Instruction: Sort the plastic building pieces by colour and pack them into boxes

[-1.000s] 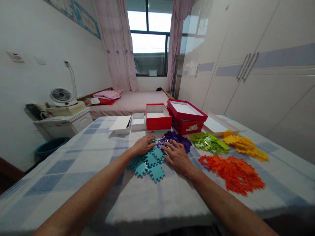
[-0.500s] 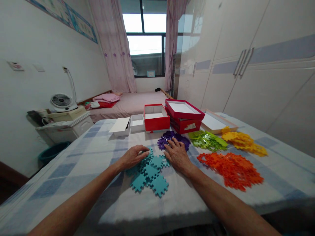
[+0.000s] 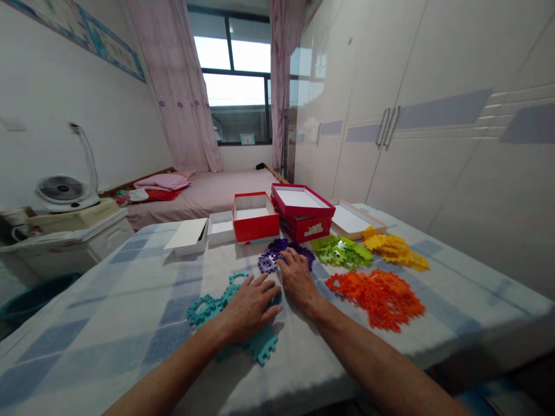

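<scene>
My left hand (image 3: 254,306) lies palm down over the teal interlocking puzzle tiles (image 3: 208,306), its fingers spread and hiding part of the pile. Some of these toothed tiles are open frames, others are solid. My right hand (image 3: 297,280) reaches to the near edge of the purple interlocking tiles (image 3: 309,254), fingers bent and a little apart. Its fingertips touch the pile beside a purple frame tile (image 3: 267,263); I see no tile lifted in it. Right of this hand lie the orange tiles (image 3: 381,297), with the green tiles (image 3: 340,251) behind them.
Yellow tiles (image 3: 396,248) lie farther right. Along the back of the cloth-covered table (image 3: 125,323) stand a white box with a lid (image 3: 186,234), a small white box (image 3: 220,228), a red box (image 3: 256,225), a stacked dark red box (image 3: 303,228) and a shallow tray (image 3: 358,222).
My left hand has moved right and nearer, across the teal tiles, which now lie differently and spread farther left. My right hand stays by the purple pile. The view has turned right.
</scene>
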Demonstrator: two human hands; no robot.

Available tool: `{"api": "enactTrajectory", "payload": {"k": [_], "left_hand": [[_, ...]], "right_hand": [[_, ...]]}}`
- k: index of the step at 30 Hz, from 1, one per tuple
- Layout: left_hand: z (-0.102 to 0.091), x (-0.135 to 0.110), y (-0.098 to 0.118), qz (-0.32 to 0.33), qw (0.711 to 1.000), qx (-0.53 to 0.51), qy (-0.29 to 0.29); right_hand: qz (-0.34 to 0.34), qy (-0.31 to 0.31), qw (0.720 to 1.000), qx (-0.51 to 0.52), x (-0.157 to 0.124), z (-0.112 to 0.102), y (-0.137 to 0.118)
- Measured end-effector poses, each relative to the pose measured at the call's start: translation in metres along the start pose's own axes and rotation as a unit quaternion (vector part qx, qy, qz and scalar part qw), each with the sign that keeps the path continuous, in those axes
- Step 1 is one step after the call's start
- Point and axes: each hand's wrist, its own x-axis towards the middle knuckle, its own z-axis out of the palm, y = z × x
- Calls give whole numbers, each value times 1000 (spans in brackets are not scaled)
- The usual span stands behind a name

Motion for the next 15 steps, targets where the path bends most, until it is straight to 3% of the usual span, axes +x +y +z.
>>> {"api": "enactTrajectory", "payload": {"k": [5, 9, 12, 15], "left_hand": [[-6, 2, -10, -1, 998, -33, 45], [-17, 9, -44, -73, 981, -94, 151], [-19, 8, -82, -160, 959, -108, 210], [-9, -4, -120, -221, 940, -110, 235]], "right_hand": [[2, -9, 1000, 2, 0, 0, 0], [7, -2, 999, 35, -1, -6, -7], [23, 27, 995, 96, -1, -30, -10], [33, 90, 983, 154, -3, -73, 13]]}}
